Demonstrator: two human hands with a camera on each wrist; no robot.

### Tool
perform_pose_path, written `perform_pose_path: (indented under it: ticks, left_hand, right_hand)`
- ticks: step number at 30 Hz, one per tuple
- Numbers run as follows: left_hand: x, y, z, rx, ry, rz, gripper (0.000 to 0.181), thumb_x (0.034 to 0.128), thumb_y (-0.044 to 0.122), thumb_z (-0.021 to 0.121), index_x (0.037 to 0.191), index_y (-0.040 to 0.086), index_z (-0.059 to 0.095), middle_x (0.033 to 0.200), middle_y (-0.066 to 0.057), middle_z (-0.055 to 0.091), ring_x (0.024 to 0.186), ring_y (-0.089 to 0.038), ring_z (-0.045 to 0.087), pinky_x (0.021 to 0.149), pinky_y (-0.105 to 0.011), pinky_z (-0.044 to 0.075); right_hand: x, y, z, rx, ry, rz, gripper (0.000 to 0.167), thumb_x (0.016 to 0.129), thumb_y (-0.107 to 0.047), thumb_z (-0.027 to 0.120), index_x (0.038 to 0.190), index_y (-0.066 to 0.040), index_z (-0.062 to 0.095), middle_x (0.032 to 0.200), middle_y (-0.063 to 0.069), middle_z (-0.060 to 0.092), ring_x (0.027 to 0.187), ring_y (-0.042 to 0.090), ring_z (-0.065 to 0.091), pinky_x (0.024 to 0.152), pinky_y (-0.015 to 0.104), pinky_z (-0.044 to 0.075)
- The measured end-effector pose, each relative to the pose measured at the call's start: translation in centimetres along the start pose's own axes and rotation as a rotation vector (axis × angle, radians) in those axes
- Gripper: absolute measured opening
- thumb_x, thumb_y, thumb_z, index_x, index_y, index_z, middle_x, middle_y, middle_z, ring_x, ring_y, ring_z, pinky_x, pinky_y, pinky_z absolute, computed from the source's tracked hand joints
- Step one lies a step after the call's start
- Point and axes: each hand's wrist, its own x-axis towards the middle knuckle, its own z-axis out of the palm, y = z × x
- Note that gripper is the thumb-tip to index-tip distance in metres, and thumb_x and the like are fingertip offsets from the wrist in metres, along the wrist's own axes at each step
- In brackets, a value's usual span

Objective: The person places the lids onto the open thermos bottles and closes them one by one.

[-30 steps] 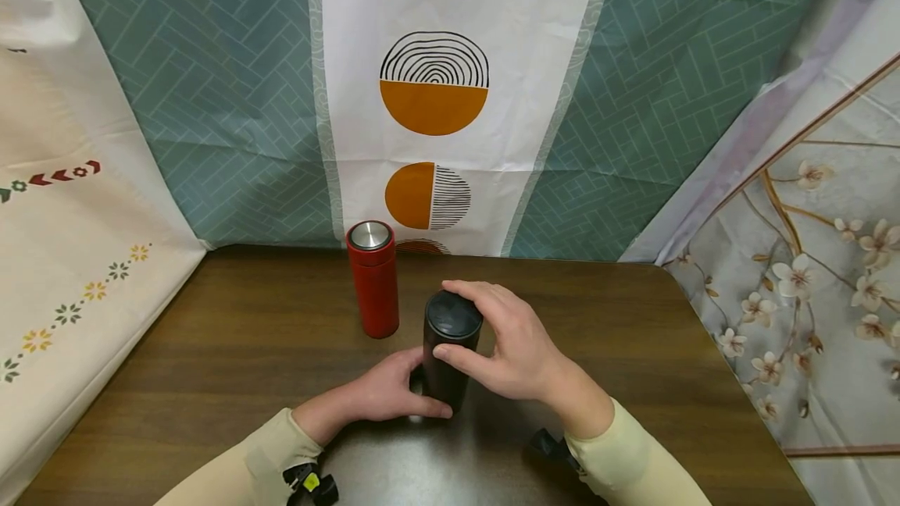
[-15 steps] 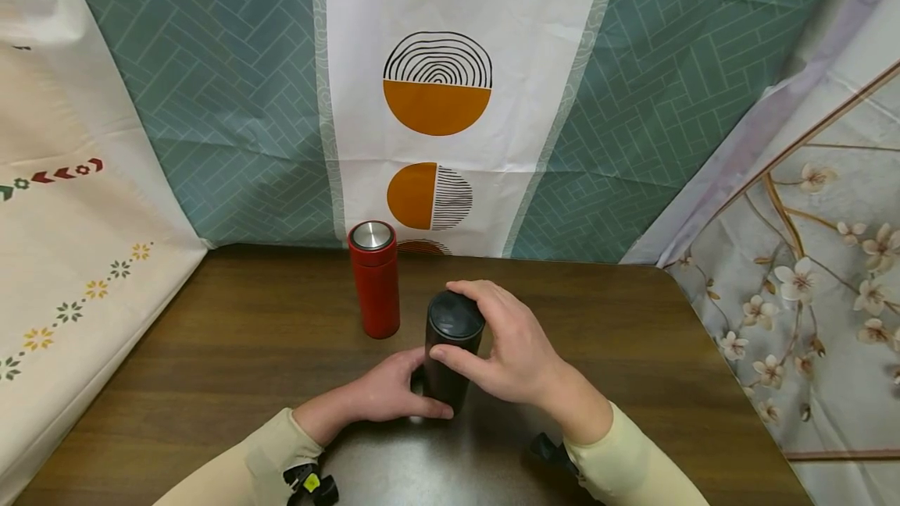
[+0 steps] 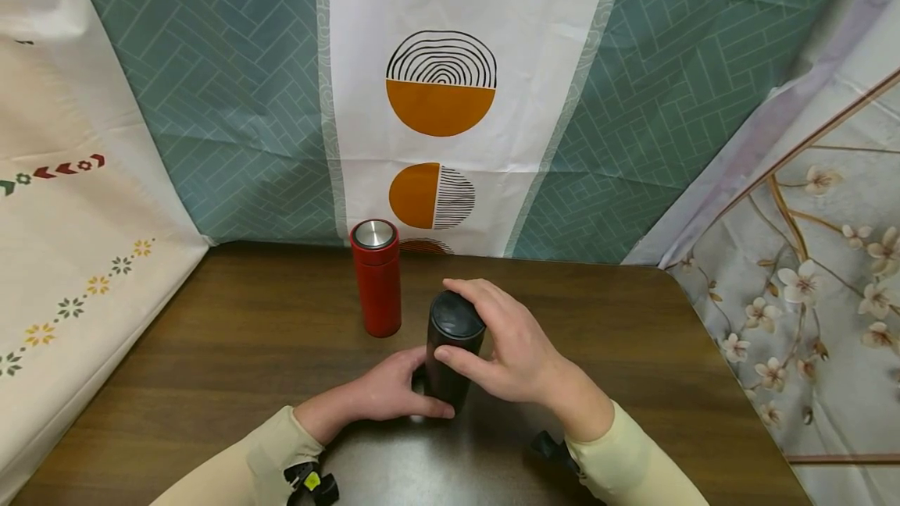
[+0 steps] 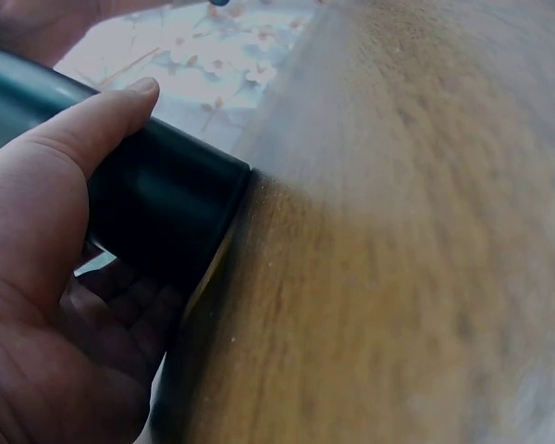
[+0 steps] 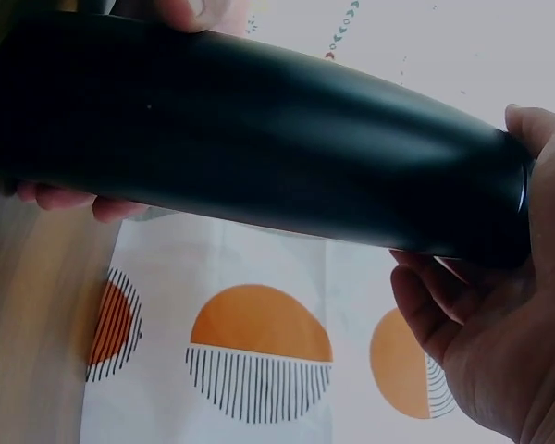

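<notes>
A black thermos bottle with a dark round lid stands upright on the wooden table in the head view. My left hand holds its lower part, thumb on the near side and fingers round the far side. Up at the lid end, my right hand grips the bottle with thumb and fingers on opposite sides. In the left wrist view, the bottle's base meets the tabletop. The right wrist view shows the bottle's long smooth body between both hands. Some fingertips are hidden behind it.
A red thermos bottle with a silver-topped lid stands behind and left of the black one. The brown wooden table backs onto a patterned hanging cloth. Printed cloths hang along both sides.
Both hands keep their hold on the black thermos bottle, which stays in place. The whole head view has shifted very slightly.
</notes>
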Motion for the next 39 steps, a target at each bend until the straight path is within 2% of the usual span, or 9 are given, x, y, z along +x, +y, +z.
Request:
perform_pose_path:
  ticks: [13,21,28,39]
  left_hand:
    - [0.02,0.12,-0.02,-0.002,-0.007,-0.009,0.069,0.0899,0.043,0.095,0.149,0.034,0.062,0.134,0.017,0.071,0.126,-0.012,0.065,0.111,-0.045,0.049]
    - [-0.03,0.10,-0.01,0.006,-0.003,-0.001,0.069,0.0901,0.042,0.095,0.150,0.032,0.062,0.133,0.017,0.072,0.125,-0.012,0.066,0.110,-0.043,0.050]
    - [-0.04,0.04,-0.07,0.012,0.002,0.005,0.070,0.0900,0.043,0.094,0.151,0.031,0.062,0.135,0.016,0.072,0.126,-0.012,0.066,0.110,-0.043,0.050]
    - [0.00,0.00,-0.04,0.002,-0.005,-0.026,0.063,0.0918,0.044,0.092,0.146,0.033,0.063,0.132,0.016,0.072,0.125,-0.013,0.067,0.108,-0.047,0.051]
  right_hand:
    - [0.21,-0.51,0.09,-0.059,0.036,0.025,0.068,0.099,-0.038,0.085,0.153,-0.008,0.057,0.127,0.002,0.072,0.113,0.019,0.067,0.097,0.040,0.059]
    - [0.14,-0.74,0.40,-0.084,0.059,0.050,0.067,0.099,-0.039,0.084,0.152,-0.008,0.058,0.128,0.002,0.072,0.113,0.018,0.069,0.097,0.041,0.059]
    - [0.15,-0.62,0.73,-0.077,0.076,0.051,0.066,0.099,-0.038,0.083,0.151,-0.008,0.058,0.123,0.001,0.072,0.107,0.017,0.069,0.092,0.039,0.060]
    - [-0.01,-0.04,0.58,-0.069,0.058,0.095,0.067,0.101,-0.040,0.081,0.155,-0.009,0.055,0.131,0.004,0.072,0.109,0.018,0.071,0.093,0.043,0.062]
